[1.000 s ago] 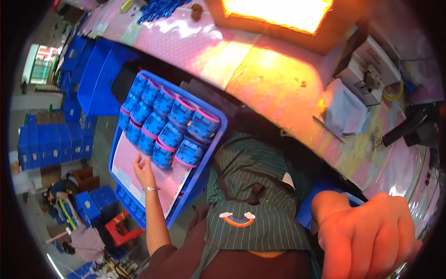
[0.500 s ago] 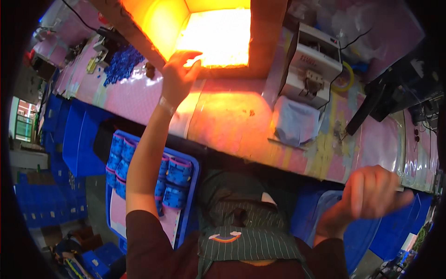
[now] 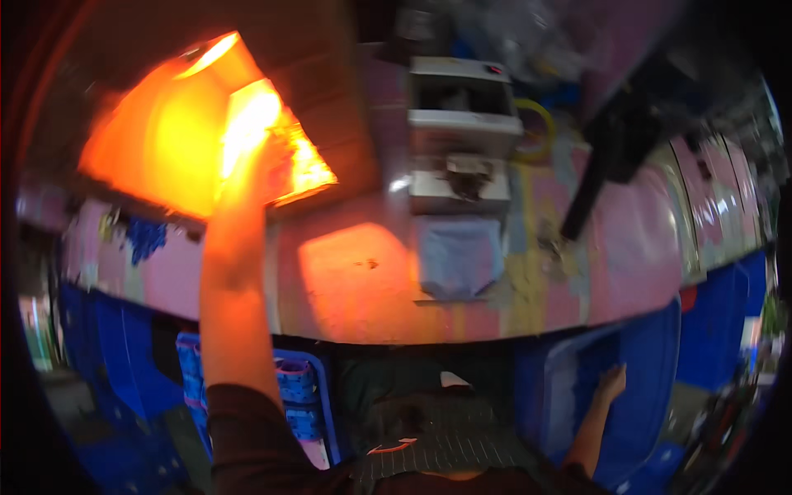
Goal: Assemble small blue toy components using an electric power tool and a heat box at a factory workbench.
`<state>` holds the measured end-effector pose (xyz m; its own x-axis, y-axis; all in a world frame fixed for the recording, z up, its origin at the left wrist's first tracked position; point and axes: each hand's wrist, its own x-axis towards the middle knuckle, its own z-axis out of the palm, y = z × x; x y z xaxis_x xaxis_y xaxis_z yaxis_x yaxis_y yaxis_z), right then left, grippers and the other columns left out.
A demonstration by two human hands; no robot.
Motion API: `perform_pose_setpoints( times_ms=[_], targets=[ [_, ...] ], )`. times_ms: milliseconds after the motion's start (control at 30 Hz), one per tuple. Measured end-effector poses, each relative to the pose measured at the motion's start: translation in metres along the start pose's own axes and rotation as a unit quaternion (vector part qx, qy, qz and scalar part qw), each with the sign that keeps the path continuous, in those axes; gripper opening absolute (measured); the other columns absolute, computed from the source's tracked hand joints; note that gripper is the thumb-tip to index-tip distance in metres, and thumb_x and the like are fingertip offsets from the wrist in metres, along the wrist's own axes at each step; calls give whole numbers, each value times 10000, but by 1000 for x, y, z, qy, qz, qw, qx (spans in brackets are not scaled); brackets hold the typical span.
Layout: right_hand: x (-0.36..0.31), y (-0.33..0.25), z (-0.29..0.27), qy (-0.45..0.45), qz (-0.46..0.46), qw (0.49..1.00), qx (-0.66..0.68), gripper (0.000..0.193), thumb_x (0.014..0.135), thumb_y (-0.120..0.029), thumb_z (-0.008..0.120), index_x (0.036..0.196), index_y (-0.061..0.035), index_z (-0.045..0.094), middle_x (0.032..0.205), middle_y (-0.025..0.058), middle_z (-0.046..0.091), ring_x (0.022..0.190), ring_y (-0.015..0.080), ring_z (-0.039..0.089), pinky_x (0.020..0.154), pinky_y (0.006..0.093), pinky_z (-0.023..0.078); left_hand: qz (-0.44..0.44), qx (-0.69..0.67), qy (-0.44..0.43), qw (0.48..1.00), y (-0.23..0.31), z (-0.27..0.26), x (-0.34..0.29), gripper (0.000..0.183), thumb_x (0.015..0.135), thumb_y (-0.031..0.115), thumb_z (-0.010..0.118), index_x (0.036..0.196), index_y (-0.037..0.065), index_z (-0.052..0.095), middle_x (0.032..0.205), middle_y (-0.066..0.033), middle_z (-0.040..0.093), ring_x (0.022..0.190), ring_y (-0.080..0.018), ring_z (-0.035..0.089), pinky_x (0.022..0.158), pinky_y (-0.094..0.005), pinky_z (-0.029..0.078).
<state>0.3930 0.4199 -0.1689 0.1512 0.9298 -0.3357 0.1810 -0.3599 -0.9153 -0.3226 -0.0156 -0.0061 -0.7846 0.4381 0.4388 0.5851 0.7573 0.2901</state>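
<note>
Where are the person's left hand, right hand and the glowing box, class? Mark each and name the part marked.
Left hand [image 3: 268,167]: head view, blurred middle of the hand.
Right hand [image 3: 611,383]: head view, middle of the hand.
Glowing box [image 3: 161,157]: head view, its lit inner wall.

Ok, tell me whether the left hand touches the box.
Cannot tell: in the head view, the left hand overlaps the box, its outline lost in glare and blur.

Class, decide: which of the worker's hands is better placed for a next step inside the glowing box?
Left, most likely: the left hand, though blurred, is at the mouth of the glowing box, while the right hand is well away, over the blue bin.
</note>
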Motion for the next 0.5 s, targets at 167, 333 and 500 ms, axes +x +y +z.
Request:
perform_pose_setpoints(
  times_ms=[167, 333, 500],
  targets=[
    [-6, 49, 22, -29, -224, 922, -314, 398, 935, -325, 626, 672, -29, 587, 572, 54, 527, 517, 158, 475, 508, 342, 391, 141, -171, -119, 968, 191, 137, -17, 195, 869, 232, 670, 1028, 147, 743, 895, -110, 734, 793, -249, 709, 729, -355, 551],
    [1, 54, 28, -72, -212, 814, -536, 370, 820, -312, 708, 1054, -31, 656, 1074, 224, 665, 1018, 403, 631, 879, 457, 499, 240, -277, -186, 912, 337, 175, -62, 194, 868, 229, 670, 1026, 143, 743, 892, -108, 734, 788, -242, 709, 725, -350, 550],
    [24, 64, 37, -77, -174, 805, -562, 524, 803, -289, 713, 1264, -87, 570, 1302, 232, 556, 1131, 427, 574, 960, 466, 477, 254, -303, -187, 899, 366, 178, -66, 193, 868, 226, 670, 1024, 138, 744, 888, -107, 735, 784, -234, 708, 721, -346, 550]
  ],
)
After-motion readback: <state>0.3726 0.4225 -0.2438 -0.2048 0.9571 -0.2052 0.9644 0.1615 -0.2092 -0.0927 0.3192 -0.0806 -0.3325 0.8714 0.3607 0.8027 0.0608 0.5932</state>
